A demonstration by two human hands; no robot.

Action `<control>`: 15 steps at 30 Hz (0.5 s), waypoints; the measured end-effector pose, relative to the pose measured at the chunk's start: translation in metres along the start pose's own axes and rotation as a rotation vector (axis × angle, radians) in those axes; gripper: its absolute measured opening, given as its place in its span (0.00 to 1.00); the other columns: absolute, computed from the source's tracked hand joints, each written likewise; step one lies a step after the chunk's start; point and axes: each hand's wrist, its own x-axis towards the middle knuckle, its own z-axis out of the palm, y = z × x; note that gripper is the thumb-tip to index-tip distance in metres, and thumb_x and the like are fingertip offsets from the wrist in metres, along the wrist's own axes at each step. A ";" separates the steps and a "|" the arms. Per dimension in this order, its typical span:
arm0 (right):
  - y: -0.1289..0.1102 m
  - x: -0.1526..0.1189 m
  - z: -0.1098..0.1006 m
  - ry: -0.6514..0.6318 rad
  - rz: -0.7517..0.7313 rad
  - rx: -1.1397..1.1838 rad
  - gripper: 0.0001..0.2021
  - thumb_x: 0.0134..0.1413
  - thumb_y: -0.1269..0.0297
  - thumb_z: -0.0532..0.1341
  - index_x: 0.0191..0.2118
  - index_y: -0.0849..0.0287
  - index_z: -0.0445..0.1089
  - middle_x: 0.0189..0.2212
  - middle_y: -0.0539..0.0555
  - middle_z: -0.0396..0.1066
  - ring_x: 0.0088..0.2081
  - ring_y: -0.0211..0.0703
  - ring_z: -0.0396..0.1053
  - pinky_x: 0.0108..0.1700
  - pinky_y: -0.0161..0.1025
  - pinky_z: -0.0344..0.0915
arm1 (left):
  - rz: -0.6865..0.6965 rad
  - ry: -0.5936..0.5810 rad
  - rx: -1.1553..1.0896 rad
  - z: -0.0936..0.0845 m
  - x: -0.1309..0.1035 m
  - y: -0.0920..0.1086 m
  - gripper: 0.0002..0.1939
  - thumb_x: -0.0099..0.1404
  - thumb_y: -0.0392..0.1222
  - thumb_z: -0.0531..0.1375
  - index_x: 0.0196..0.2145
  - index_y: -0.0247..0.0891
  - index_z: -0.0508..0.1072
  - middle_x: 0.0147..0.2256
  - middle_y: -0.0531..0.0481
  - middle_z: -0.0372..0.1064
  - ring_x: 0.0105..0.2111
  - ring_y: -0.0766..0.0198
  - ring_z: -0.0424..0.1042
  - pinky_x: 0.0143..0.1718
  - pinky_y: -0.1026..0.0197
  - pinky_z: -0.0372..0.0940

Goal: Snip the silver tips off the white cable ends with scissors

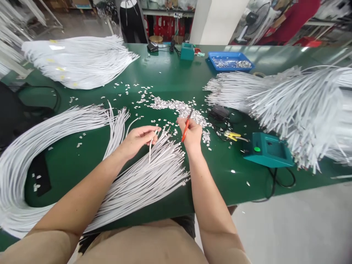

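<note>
Green tabletop — left hand pinches white cable, seemingly near its end.

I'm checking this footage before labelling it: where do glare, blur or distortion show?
Head view: pale reflections streak the green table around the blue tray; head view: the right-hand cable bundle looks soft and stretched toward the edge; head view: the left hand and right hand are clearer, though fingertip detail is too small to judge.
</note>
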 end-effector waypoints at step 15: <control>0.071 -0.080 -0.135 0.150 -0.127 -0.752 0.12 0.52 0.58 0.58 0.22 0.57 0.64 0.27 0.54 0.68 0.30 0.42 0.61 0.35 0.38 0.57 | 0.118 0.182 0.164 -0.001 -0.005 0.025 0.17 0.52 0.45 0.68 0.41 0.38 0.77 0.31 0.50 0.72 0.29 0.67 0.72 0.27 0.67 0.61</control>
